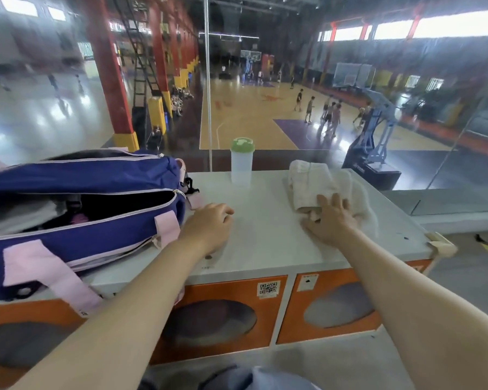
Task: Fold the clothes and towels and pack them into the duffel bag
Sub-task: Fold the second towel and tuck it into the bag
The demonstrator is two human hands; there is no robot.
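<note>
A blue duffel bag point(102, 226) with pink straps lies unzipped on the left of the grey locker top point(265, 249); grey and dark clothes show inside it. A folded cream towel point(313, 184) lies on the right side of the top. My right hand point(331, 218) lies on the towel's near edge, fingers spread over it and the thumb at the fold underneath. My left hand point(212, 226) hovers over the bare top just right of the bag, fingers loosely curled, holding nothing.
A clear shaker bottle with a green lid point(241, 163) stands at the back edge between bag and towel. A glass wall rises right behind the top. Orange locker doors point(220, 319) face me below. The top's right end drops off past the towel.
</note>
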